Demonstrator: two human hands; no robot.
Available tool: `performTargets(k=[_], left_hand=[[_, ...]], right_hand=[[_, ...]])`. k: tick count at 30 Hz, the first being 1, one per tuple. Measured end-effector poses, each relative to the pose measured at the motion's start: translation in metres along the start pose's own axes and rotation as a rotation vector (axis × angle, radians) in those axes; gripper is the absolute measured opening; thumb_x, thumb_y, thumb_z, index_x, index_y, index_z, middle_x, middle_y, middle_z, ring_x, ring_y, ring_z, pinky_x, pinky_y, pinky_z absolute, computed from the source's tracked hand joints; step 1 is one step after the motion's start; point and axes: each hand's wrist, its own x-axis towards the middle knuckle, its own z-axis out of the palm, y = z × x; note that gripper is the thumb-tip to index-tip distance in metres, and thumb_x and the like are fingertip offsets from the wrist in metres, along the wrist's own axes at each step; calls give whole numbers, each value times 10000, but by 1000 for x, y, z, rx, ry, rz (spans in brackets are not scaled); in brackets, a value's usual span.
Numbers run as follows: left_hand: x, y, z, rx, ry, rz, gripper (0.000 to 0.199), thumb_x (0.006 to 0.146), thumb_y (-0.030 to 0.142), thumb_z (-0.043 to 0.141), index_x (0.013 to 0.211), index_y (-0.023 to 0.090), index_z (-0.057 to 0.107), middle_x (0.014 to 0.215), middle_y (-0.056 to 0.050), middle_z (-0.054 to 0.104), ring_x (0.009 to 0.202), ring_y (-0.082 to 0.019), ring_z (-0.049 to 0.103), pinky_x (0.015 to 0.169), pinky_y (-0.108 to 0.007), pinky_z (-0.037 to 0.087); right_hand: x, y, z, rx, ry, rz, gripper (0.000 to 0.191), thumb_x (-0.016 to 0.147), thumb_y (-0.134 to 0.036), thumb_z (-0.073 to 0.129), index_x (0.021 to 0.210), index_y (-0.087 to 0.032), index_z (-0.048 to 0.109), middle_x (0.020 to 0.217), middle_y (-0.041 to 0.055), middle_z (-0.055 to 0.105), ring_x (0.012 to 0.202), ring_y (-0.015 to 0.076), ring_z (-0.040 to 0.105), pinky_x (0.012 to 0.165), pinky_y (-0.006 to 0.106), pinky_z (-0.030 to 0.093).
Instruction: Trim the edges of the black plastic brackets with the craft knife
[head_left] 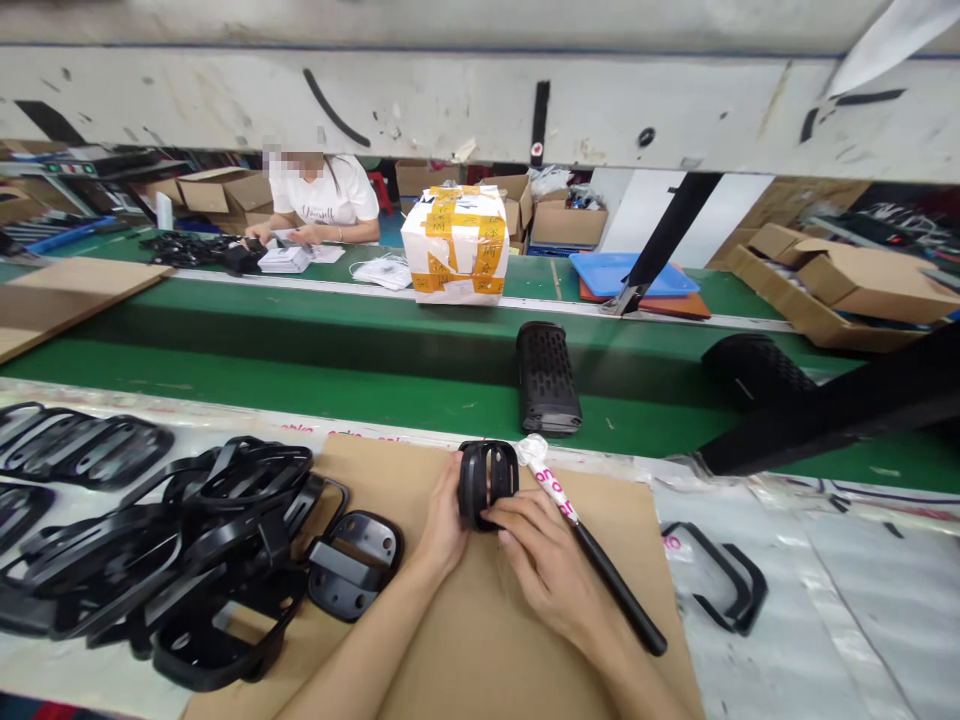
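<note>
Apparently busy with a close fitting or checking step on a black bracket [474,490], held upright near the far edge of the cardboard sheet [480,640]. Cannot tell whether resting on the sheet or lifted slightly clear. Gripping the bracket from its left side with the left hand [446,510], with fingers wrapped behind and mostly out of sight. Working at the lower right edge with the right hand [544,550], with thumb and forefinger drawn narrow in a pinch on the part. Cannot tell whether also pressing some smaller piece beneath those fingertips.

Judging by the pose, probably calls next for a firm left hold and careful pressure from the right fingertips, without letting the curved bars twist.

Note a hammer-like tool [615,590] lying slantwise just beside the right hand, ungripped, with its wrapped white head near the bracket. See black frames [217,540] heaped at left, with a loose bracket [349,565] just beside the heap. Find two thin angular pieces [754,595] at right, and a perforated black unit [550,375] beyond, on the green belt [435,400]. Farther off, see a co-worker [326,205] handling small white items.
</note>
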Motion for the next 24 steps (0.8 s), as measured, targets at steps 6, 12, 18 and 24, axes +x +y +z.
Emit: performTargets(k=[6, 12, 18, 24], left_hand=[[1, 2, 0, -45, -1, -66, 567, 684, 671, 841, 895, 169, 686, 725, 9, 636, 640, -139, 536, 622, -258, 451], [1, 6, 1, -74, -147, -140, 471, 698, 541, 855, 834, 168, 601, 631, 49, 540, 526, -88, 437, 524, -223, 367], [-5, -1, 4, 114, -58, -58, 483, 724, 521, 826, 1008, 190, 618, 684, 59, 517, 578, -102, 432, 543, -224, 336], [-18, -4, 3, 252, -328, -10, 455, 862, 587, 736, 1047, 208, 564, 689, 60, 465, 580, -110, 380, 540, -235, 306]], right_hand=[[-3, 7, 10, 119, 153, 56, 186, 1024, -148, 585, 1149, -268, 652, 1114, 57, 709, 1096, 248, 629, 953, 428, 530], [1, 5, 6, 107, 114, -19, 246, 1014, -116, 584, 1160, -281, 693, 1108, 53, 720, 1062, 245, 630, 923, 422, 533], [-3, 8, 12, 136, 302, 84, 148, 1036, -202, 569, 1131, -279, 652, 1126, 80, 657, 1111, 263, 610, 991, 463, 498], [-5, 10, 12, 365, 334, 200, 833, 985, -668, 584, 1629, -271, 236, 1653, 164, 312, 1494, 360, 395, 1189, 560, 415]])
